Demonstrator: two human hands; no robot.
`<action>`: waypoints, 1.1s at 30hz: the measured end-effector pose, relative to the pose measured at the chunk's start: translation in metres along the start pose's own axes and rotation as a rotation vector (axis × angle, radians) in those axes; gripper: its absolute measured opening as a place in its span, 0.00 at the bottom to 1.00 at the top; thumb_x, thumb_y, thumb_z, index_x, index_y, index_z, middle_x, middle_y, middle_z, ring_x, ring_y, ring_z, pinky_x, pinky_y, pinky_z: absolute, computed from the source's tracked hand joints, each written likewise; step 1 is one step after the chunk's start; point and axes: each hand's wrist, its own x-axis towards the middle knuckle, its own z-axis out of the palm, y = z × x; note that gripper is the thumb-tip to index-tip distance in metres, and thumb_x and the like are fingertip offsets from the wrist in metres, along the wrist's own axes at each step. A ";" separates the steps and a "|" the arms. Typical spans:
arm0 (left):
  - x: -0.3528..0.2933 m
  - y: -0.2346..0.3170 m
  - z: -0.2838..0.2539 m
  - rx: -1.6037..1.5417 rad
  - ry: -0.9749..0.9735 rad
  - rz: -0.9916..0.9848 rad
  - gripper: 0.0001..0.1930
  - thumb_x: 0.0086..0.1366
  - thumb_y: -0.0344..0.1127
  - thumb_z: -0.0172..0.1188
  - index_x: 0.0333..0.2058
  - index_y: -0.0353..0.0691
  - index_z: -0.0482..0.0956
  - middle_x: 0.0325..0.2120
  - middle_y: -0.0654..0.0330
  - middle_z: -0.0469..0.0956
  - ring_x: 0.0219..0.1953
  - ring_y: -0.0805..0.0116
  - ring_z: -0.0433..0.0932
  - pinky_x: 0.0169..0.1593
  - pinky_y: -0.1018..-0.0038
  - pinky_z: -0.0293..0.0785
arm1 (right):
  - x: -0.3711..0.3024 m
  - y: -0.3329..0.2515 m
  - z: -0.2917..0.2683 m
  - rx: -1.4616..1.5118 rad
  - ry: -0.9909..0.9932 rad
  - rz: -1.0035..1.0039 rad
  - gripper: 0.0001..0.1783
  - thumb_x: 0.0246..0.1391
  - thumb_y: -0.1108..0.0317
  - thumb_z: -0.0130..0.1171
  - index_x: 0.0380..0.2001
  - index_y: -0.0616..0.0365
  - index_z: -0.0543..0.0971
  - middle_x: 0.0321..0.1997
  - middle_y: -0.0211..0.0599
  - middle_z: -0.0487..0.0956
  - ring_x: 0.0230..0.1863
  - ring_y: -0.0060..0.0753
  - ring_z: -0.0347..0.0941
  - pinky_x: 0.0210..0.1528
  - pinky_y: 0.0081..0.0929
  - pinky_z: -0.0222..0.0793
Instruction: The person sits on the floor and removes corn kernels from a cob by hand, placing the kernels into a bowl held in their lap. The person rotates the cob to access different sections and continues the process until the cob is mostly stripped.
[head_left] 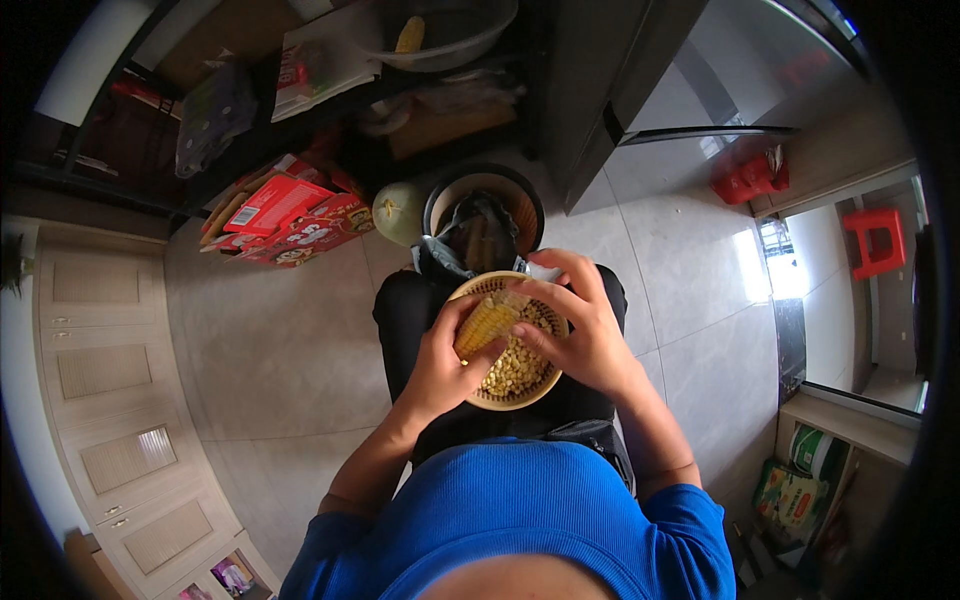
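Observation:
A yellow ear of corn (487,322) is held tilted over a tan basket (512,402) on my lap. My left hand (447,358) is closed round its left side, thumb along the near side. My right hand (583,330) is at the cob's upper right end, its thumb against the kernels and its fingers bent over the tip. Part of the tip looks stripped of kernels, though the fingers partly hide it. Loose corn kernels (520,372) cover the basket's bottom.
Just beyond my knees stands a bin (535,205) with a dark bag. Beside it are a pale green round melon (398,212) and a red carton (300,215). A bowl (470,48) with another ear of corn (410,35) sits on the shelf. A red stool (873,242) is at the right.

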 end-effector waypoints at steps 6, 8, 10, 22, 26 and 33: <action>0.004 -0.006 -0.007 -0.103 -0.018 -0.084 0.17 0.58 0.30 0.61 0.44 0.34 0.67 0.37 0.59 0.73 0.40 0.76 0.72 0.44 0.79 0.71 | -0.022 0.024 0.027 0.641 -0.168 0.585 0.14 0.58 0.66 0.52 0.43 0.65 0.74 0.33 0.32 0.75 0.36 0.20 0.71 0.40 0.19 0.68; 0.003 -0.013 -0.004 -0.144 0.029 -0.121 0.15 0.59 0.33 0.60 0.42 0.34 0.69 0.34 0.62 0.73 0.34 0.80 0.72 0.37 0.83 0.72 | -0.035 0.032 0.048 0.561 -0.072 0.588 0.15 0.62 0.64 0.47 0.40 0.67 0.74 0.28 0.27 0.72 0.29 0.14 0.65 0.32 0.15 0.65; -0.003 -0.024 -0.003 -0.165 0.059 -0.187 0.14 0.60 0.33 0.60 0.42 0.34 0.69 0.33 0.63 0.73 0.31 0.81 0.72 0.34 0.84 0.72 | -0.044 0.033 0.059 0.401 -0.030 0.603 0.14 0.60 0.64 0.49 0.34 0.67 0.76 0.20 0.36 0.73 0.22 0.21 0.66 0.26 0.22 0.64; -0.005 -0.033 -0.015 -0.016 0.001 -0.239 0.12 0.60 0.32 0.59 0.40 0.35 0.70 0.27 0.65 0.73 0.24 0.83 0.70 0.28 0.86 0.67 | -0.057 0.050 0.082 0.511 -0.059 0.618 0.11 0.58 0.66 0.52 0.34 0.64 0.75 0.23 0.36 0.75 0.25 0.21 0.68 0.29 0.23 0.65; -0.009 -0.040 -0.011 0.081 0.015 -0.128 0.12 0.60 0.31 0.59 0.40 0.35 0.71 0.28 0.65 0.74 0.24 0.83 0.70 0.28 0.86 0.68 | -0.065 0.054 0.095 0.375 0.001 0.598 0.10 0.58 0.66 0.52 0.33 0.64 0.75 0.20 0.36 0.74 0.23 0.21 0.67 0.27 0.22 0.64; -0.002 -0.032 -0.022 -0.062 0.013 -0.312 0.10 0.59 0.31 0.59 0.38 0.34 0.72 0.24 0.66 0.72 0.21 0.83 0.68 0.25 0.86 0.66 | -0.067 0.067 0.094 1.225 0.092 0.863 0.15 0.64 0.63 0.43 0.37 0.64 0.74 0.38 0.30 0.75 0.42 0.20 0.70 0.47 0.18 0.64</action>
